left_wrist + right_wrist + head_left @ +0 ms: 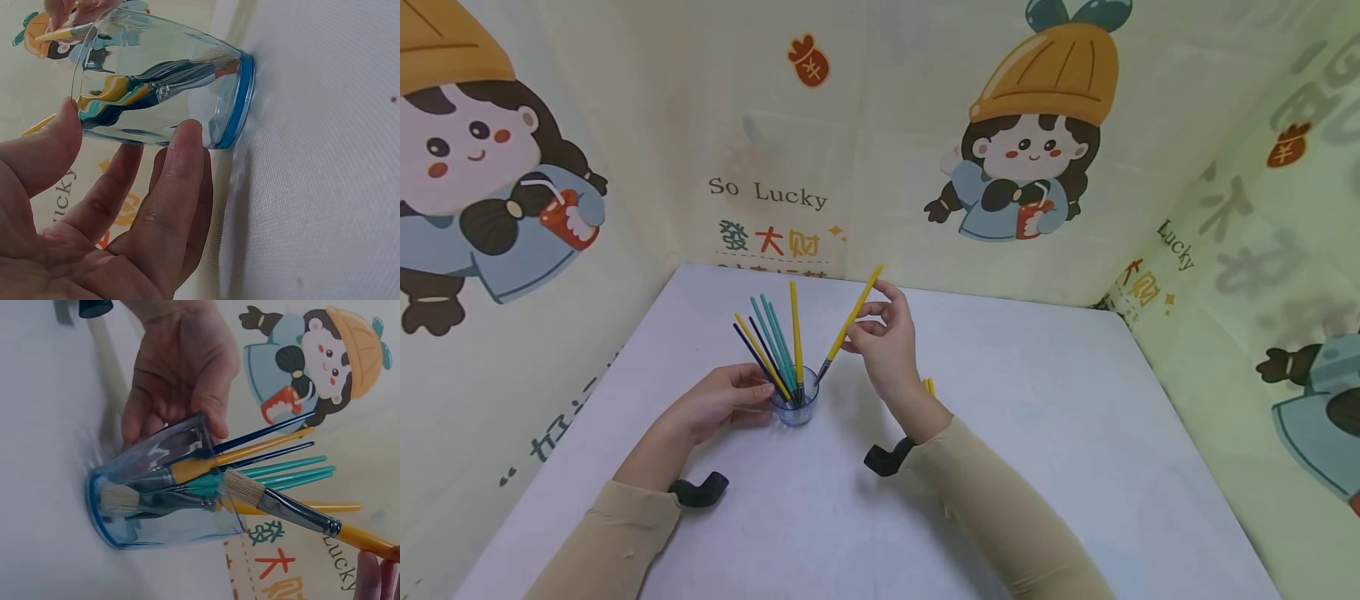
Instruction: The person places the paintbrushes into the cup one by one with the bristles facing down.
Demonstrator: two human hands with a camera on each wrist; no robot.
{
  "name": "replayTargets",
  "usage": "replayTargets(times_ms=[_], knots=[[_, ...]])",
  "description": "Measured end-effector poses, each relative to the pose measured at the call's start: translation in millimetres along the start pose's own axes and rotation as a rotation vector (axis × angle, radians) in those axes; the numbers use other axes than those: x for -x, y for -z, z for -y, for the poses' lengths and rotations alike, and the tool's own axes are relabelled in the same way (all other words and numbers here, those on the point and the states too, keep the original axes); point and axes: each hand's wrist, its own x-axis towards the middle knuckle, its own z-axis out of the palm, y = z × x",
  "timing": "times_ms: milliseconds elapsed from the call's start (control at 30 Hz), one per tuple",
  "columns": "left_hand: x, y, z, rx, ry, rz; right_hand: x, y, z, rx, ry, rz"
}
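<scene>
A clear cup with a blue base (795, 414) stands on the table holding several paintbrushes with yellow, teal and dark blue handles (275, 478), bristles down. At its left side is my left hand (724, 398), thumb at the rim and fingers along the wall (178, 162). My right hand (886, 340) pinches a yellow-handled paintbrush (848, 325) by the upper handle. That brush slants with its bristles (244, 487) downward, overlapping the cup's mouth in the right wrist view.
Yellow handle ends (929, 387) show on the white table (1037, 400) behind my right wrist, mostly covered by the forearm. A printed cloth (887, 167) with cartoon figures rises behind the table and along both sides.
</scene>
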Motion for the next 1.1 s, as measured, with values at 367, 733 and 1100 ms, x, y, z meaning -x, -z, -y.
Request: replayTargets(times_ms=[367, 733, 1100], knots=[[-1.9, 1.1, 1.8, 0.015, 0.019, -0.016, 5.9, -11, -11, 0.085, 0.020, 0.062], [-3.0, 1.0, 2.5, -0.006, 0.011, -0.021, 9.2, -13, -19, 0.126, 0.019, 0.110], [-2.6, -0.1, 1.8, -0.006, 0.000, -0.002, 11.9, -12, -21, 0.269, 0.003, 0.190]])
